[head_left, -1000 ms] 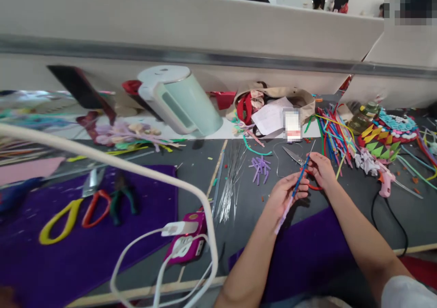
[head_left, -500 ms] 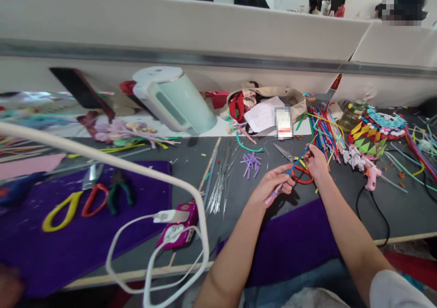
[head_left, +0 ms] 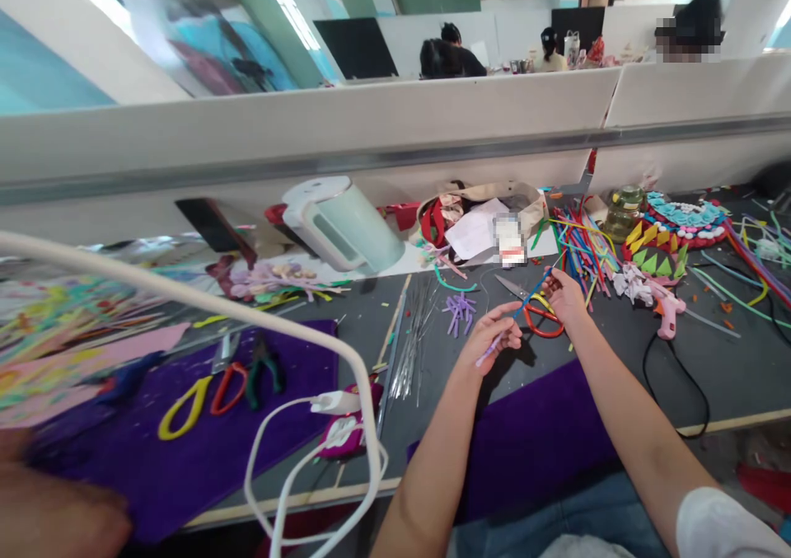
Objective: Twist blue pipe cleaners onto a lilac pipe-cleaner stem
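My left hand [head_left: 493,337] is closed on a thin blue pipe cleaner [head_left: 531,295]; a light purple strip [head_left: 487,354] pokes out below its fingers. At the upper end of the blue pipe cleaner, my right hand [head_left: 563,294] pinches it between thumb and fingertips. Just beneath and between the hands lie scissors [head_left: 544,321] with red and yellow handles, partly covered by the right hand. A small pile of short purple pieces [head_left: 459,313] sits left of them. Beside it is a bundle of thin silvery wires [head_left: 414,348]. Colourful pipe cleaners [head_left: 581,241] lie beyond my right hand.
A pink glue gun [head_left: 669,315] with a black cord rests at right. White cables [head_left: 278,451] cross the left foreground near a magenta power box [head_left: 346,434]. A pale green kettle [head_left: 355,224] stands at the back. Another person's blurred hand [head_left: 67,496] is at lower left.
The view has tilted up and swung left, showing more of the room. Both my hands keep hold of the blue pipe cleaner. The other person's hand shows more at lower left.
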### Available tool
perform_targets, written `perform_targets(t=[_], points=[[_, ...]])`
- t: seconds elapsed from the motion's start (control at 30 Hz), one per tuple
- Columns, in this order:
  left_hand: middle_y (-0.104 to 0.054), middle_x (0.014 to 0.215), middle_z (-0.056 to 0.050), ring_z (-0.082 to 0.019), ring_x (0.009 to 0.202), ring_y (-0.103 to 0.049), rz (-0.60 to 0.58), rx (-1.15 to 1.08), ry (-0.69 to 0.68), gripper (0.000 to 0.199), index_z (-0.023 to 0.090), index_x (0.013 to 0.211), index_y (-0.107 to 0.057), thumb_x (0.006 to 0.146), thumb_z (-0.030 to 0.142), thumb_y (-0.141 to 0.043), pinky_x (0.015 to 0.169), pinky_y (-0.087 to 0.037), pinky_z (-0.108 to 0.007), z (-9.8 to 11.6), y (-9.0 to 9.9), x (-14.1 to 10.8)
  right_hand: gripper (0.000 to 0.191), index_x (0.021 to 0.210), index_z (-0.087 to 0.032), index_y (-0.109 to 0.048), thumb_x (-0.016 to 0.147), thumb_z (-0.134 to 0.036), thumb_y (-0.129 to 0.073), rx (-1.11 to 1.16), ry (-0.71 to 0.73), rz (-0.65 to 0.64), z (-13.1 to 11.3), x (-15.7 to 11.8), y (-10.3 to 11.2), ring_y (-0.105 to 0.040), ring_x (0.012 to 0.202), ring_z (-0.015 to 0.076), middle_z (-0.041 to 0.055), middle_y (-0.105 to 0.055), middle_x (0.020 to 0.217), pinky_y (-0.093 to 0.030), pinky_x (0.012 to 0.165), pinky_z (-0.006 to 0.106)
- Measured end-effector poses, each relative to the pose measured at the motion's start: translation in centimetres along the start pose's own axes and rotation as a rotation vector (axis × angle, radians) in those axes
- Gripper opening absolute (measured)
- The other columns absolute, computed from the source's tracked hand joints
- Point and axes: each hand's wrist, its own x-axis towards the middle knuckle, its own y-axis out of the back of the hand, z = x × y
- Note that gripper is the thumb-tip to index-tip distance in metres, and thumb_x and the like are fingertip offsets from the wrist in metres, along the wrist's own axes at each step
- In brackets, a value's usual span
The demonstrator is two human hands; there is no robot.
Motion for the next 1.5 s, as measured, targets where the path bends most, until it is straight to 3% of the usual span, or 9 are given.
perform_targets(t=[0.73, 0.93, 1.17, 1.37, 1.5], points=[[-0.066, 0.063, -0.004, -0.011, 0.046, -0.060, 0.007, -0.077, 0.006, 0.040, 0.010, 0.112, -0.058, 0.072, 0.015, -0.062, 0.049, -0.052, -0.022, -0.3, 0.6, 0.3, 0.005, 0.074, -0.015, -0.065, 0.070, -0.017, -0.065, -0.044, 0.081, -0.064, 0.4, 0.2, 0.3, -0.056, 0.054, 0.0075, -0.0023, -0.060, 0.056, -0.052, 0.053, 0.017], [-0.064, 0.058, -0.002, -0.011, 0.043, -0.059, 0.020, -0.169, -0.032, 0.034, 0.009, 0.109, -0.059, 0.075, 0.014, -0.059, 0.048, -0.052, -0.022, -0.3, 1.4, 0.4, 0.013, 0.082, -0.019, -0.064, 0.070, -0.024, -0.067, -0.072, 0.035, -0.094, -0.2, -0.1, 0.2, -0.057, 0.056, 0.0068, -0.0041, -0.063, 0.064, -0.046, 0.045, 0.014], [-0.063, 0.062, -0.004, -0.009, 0.051, -0.059, 0.193, -0.438, -0.115, 0.015, 0.010, 0.084, -0.062, 0.080, 0.015, -0.048, 0.052, -0.050, -0.020, 0.5, 1.9, 0.3, 0.011, 0.075, -0.017, -0.060, 0.069, -0.023, -0.067, -0.138, -0.010, -0.104, 0.6, -0.2, 0.3, -0.058, 0.054, 0.0078, -0.0005, -0.066, 0.067, -0.047, 0.045, 0.015], [-0.052, 0.051, 0.000, -0.008, 0.046, -0.049, 0.070, -0.385, -0.237, 0.013, 0.014, 0.066, -0.055, 0.075, 0.022, -0.051, 0.046, -0.040, -0.018, 0.9, 1.4, -0.3, 0.020, 0.071, -0.015, -0.059, 0.069, -0.032, -0.069, -0.277, -0.003, -0.138, 1.7, -0.3, 0.2, -0.054, 0.045, 0.0080, 0.0017, -0.064, 0.061, -0.044, 0.039, 0.017], [-0.041, 0.042, 0.002, -0.008, 0.039, -0.038, -0.011, -0.318, -0.229, 0.018, 0.015, 0.058, -0.051, 0.073, 0.025, -0.050, 0.041, -0.032, -0.019, 1.0, 1.1, -0.6, 0.023, 0.084, -0.016, -0.063, 0.069, -0.033, -0.067, -0.258, 0.069, -0.201, 1.2, -0.9, -0.3, -0.053, 0.047, 0.0070, 0.0005, -0.066, 0.068, -0.042, 0.039, 0.016]])
